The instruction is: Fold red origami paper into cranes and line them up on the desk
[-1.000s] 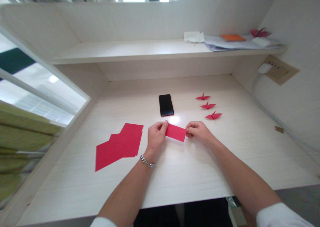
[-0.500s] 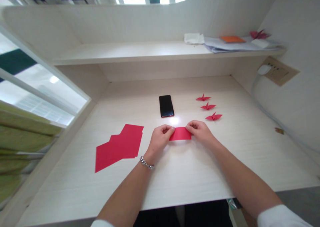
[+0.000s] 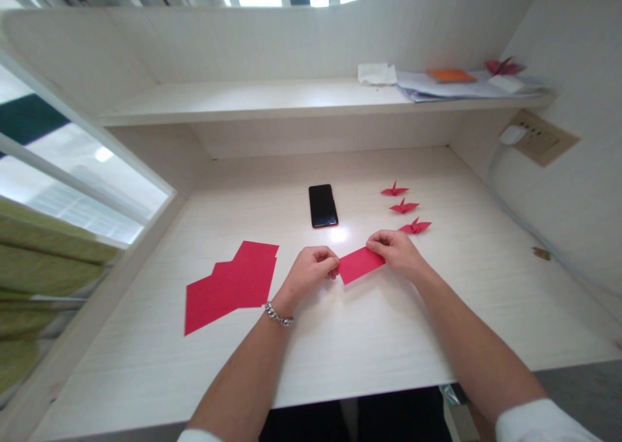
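Observation:
A folded red paper rectangle (image 3: 362,265) is held tilted just above the desk. My right hand (image 3: 396,251) pinches its upper right end between thumb and fingers. At the left end, my left hand (image 3: 313,270) has thumb and fingers closed at the paper's edge; the fingertips hide the exact contact. Left of my left hand lie several overlapping flat red paper sheets (image 3: 233,283). Beyond my right hand stand three small red paper cranes (image 3: 415,226) in a slanting row, the nearest one close to my knuckles.
A black phone (image 3: 323,206) lies on the desk behind my hands. The shelf (image 3: 253,98) above carries papers, an orange square (image 3: 451,76) and a larger red folded paper piece (image 3: 505,67). A charger (image 3: 513,134) sits in the wall socket, its cable running down the right side.
The red paper has gone from level to slanting, its right end higher, and shows more of its face. My right hand moved slightly right and my left hand slightly lower.

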A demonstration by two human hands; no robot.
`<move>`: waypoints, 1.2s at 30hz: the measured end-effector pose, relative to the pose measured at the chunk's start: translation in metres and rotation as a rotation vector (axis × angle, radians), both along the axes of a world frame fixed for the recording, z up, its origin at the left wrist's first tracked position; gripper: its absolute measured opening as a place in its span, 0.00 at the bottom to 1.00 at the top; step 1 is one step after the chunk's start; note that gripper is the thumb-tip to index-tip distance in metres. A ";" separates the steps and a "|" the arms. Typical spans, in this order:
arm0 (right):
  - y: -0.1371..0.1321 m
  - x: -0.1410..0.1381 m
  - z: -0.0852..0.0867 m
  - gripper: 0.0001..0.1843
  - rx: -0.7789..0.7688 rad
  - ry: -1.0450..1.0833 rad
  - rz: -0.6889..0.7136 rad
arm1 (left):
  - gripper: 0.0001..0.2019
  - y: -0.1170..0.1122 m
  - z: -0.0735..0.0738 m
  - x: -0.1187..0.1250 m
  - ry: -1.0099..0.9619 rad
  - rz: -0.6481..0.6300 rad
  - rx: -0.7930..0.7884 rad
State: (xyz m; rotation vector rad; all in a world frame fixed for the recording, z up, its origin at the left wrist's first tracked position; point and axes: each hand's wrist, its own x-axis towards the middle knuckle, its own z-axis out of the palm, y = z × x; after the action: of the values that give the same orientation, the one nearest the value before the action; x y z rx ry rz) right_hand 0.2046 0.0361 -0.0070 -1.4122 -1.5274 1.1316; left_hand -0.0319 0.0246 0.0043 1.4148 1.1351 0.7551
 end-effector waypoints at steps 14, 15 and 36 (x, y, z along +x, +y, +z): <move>-0.011 -0.025 0.002 0.23 -0.233 0.419 -0.068 | 0.12 -0.006 -0.009 0.017 -0.147 0.101 -0.047; -0.012 -0.025 0.003 0.24 -0.272 0.467 -0.061 | 0.13 -0.005 -0.010 0.015 -0.162 0.134 -0.045; -0.015 -0.026 0.003 0.15 -0.226 0.293 0.087 | 0.12 -0.002 -0.012 0.013 -0.207 0.034 -0.110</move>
State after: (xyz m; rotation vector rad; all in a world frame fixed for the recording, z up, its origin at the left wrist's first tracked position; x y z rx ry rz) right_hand 0.1786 0.0208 -0.0044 -1.2650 -1.2934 1.5309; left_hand -0.0191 0.0222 -0.0081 1.1988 1.0253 0.8305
